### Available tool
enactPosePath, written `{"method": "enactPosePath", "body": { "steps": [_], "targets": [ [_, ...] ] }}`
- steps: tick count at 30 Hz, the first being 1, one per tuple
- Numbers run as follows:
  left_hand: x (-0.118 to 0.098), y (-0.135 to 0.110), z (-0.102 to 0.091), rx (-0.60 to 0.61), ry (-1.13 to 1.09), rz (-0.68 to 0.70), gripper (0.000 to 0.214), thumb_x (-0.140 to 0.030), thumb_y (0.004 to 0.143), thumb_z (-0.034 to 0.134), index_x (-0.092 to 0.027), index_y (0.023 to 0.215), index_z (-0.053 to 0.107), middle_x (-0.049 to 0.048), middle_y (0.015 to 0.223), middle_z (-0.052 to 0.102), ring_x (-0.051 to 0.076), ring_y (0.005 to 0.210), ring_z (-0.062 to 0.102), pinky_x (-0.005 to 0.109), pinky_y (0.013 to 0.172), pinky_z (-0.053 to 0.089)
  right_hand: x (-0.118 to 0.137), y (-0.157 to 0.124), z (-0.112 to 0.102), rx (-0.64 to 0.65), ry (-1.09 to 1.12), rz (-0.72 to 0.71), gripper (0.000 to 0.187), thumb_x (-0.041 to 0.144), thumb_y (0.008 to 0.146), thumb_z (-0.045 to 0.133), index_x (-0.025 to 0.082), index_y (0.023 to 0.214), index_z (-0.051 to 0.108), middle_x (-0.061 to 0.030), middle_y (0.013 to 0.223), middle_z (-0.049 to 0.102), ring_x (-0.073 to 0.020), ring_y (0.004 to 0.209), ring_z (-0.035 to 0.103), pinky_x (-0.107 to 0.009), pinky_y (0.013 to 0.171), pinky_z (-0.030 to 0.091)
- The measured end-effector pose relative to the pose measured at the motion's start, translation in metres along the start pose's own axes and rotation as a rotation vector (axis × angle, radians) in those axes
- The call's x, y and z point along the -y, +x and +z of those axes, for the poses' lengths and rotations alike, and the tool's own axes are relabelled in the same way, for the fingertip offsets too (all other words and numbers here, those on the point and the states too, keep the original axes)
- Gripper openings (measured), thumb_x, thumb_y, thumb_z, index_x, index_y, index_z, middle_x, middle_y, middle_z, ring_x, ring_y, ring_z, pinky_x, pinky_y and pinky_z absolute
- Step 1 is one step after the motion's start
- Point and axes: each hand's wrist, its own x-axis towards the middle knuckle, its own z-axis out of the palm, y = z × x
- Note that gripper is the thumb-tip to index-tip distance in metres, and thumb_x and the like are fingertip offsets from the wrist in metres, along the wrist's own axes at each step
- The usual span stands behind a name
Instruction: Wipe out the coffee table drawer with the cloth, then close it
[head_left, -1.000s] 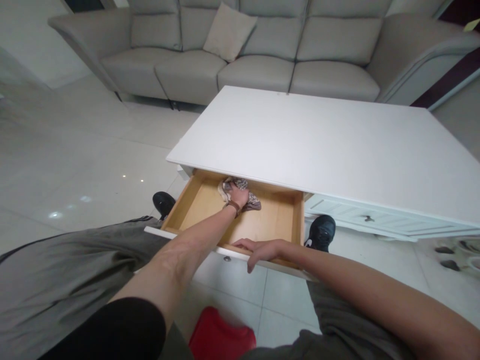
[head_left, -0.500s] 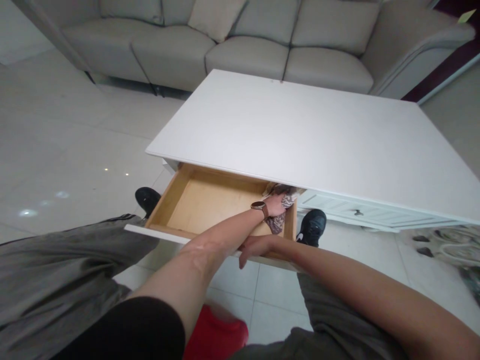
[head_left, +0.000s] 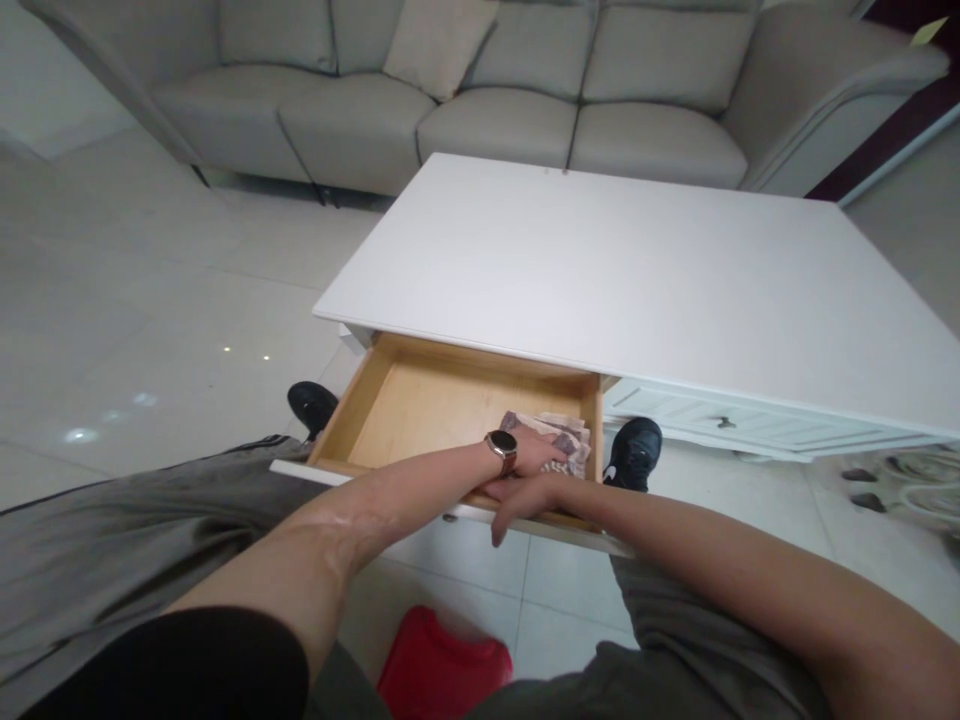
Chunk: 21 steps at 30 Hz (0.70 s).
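Note:
A wooden drawer (head_left: 420, 400) is pulled out from under a white coffee table (head_left: 637, 270). My left hand (head_left: 536, 453), with a watch on the wrist, presses a patterned cloth (head_left: 564, 433) onto the drawer floor in the near right corner, fingers closed on it. My right hand (head_left: 525, 495) rests over the drawer's front edge just below, fingers curled over the rim. Both forearms reach in from the bottom of the view.
A grey sofa (head_left: 525, 90) with a cushion (head_left: 439, 40) stands behind the table. A second, closed drawer (head_left: 724, 425) is to the right. My black shoes (head_left: 636, 450) stand on the tiled floor under the drawer. A red object (head_left: 442, 670) lies near my knees.
My left hand has slid the cloth from the drawer's back middle to the right side, then forward into the near right corner. My right hand stays on the front edge.

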Motion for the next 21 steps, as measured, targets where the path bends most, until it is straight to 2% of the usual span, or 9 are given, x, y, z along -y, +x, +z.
{"method": "enactPosePath", "body": {
  "steps": [2,4,8,11,13,17,19,21],
  "targets": [
    [0.012,-0.008,-0.005,0.011,0.011,-0.120,0.060,-0.035,0.081,0.069,-0.044,0.140,0.062,0.0066,0.159,0.051,0.034,0.110,0.071,0.044,0.091,0.056,-0.001,0.001,-0.001,0.070,-0.028,-0.011,0.106,0.036,0.058,0.094,0.026,0.154,0.050,-0.0081,0.164,0.043,-0.0338,0.151,0.038,-0.043,0.124,0.030],
    [0.030,-0.020,-0.014,0.006,0.019,-0.258,0.070,-0.035,0.080,0.071,-0.042,0.147,0.055,0.0100,0.163,0.046,0.035,0.110,0.071,0.046,0.092,0.056,0.001,0.001,-0.002,0.107,-0.080,-0.032,0.104,0.036,0.063,0.091,0.022,0.156,0.047,-0.0113,0.162,0.045,-0.0329,0.147,0.043,-0.043,0.122,0.033],
    [0.079,-0.051,-0.035,-0.044,0.025,-0.548,0.080,-0.037,0.081,0.071,-0.035,0.157,0.045,0.0147,0.162,0.046,0.037,0.121,0.066,0.048,0.104,0.051,0.018,-0.009,-0.001,-0.018,-0.345,-0.103,0.077,0.030,0.068,0.086,0.022,0.140,0.061,-0.0096,0.141,0.064,-0.0292,0.125,0.061,-0.040,0.104,0.048],
    [0.109,-0.072,-0.044,-0.069,0.057,-0.635,0.082,-0.036,0.084,0.067,-0.029,0.160,0.039,0.0191,0.160,0.046,0.038,0.126,0.064,0.048,0.109,0.048,0.037,-0.023,0.000,-0.152,-0.649,-0.126,0.051,0.027,0.077,0.076,0.026,0.127,0.067,-0.0054,0.132,0.069,-0.0270,0.115,0.066,-0.037,0.091,0.051],
    [0.119,-0.077,-0.046,-0.075,0.079,-0.663,0.083,-0.034,0.084,0.066,-0.028,0.162,0.035,0.0214,0.161,0.043,0.039,0.125,0.066,0.046,0.107,0.050,0.046,-0.031,0.002,-0.231,-0.822,-0.100,0.037,0.025,0.083,0.068,0.026,0.120,0.067,-0.0049,0.123,0.073,-0.0255,0.106,0.069,-0.035,0.082,0.052],
    [0.116,-0.064,-0.053,-0.063,0.024,-0.676,0.091,-0.031,0.080,0.070,-0.025,0.163,0.033,0.0245,0.163,0.041,0.043,0.128,0.063,0.048,0.107,0.049,0.048,-0.038,0.006,-0.360,-1.118,-0.047,0.028,0.017,0.094,0.054,0.017,0.121,0.060,-0.0113,0.110,0.073,-0.0259,0.092,0.071,-0.036,0.069,0.054],
    [0.103,-0.045,-0.057,-0.089,-0.120,-0.676,0.096,-0.029,0.077,0.073,-0.020,0.163,0.033,0.0253,0.160,0.045,0.044,0.133,0.059,0.049,0.111,0.046,0.044,-0.038,0.008,-0.402,-1.223,-0.060,0.028,0.013,0.099,0.045,0.013,0.124,0.057,-0.0149,0.109,0.072,-0.0264,0.091,0.071,-0.037,0.066,0.053],
    [0.082,-0.018,-0.058,-0.136,-0.295,-0.640,0.092,-0.027,0.080,0.074,-0.016,0.162,0.034,0.0239,0.154,0.053,0.041,0.135,0.058,0.046,0.112,0.045,0.040,-0.036,0.010,-0.424,-1.282,-0.088,0.028,0.012,0.103,0.037,0.011,0.124,0.056,-0.0170,0.107,0.071,-0.0258,0.089,0.071,-0.036,0.065,0.053]
  ]
}}
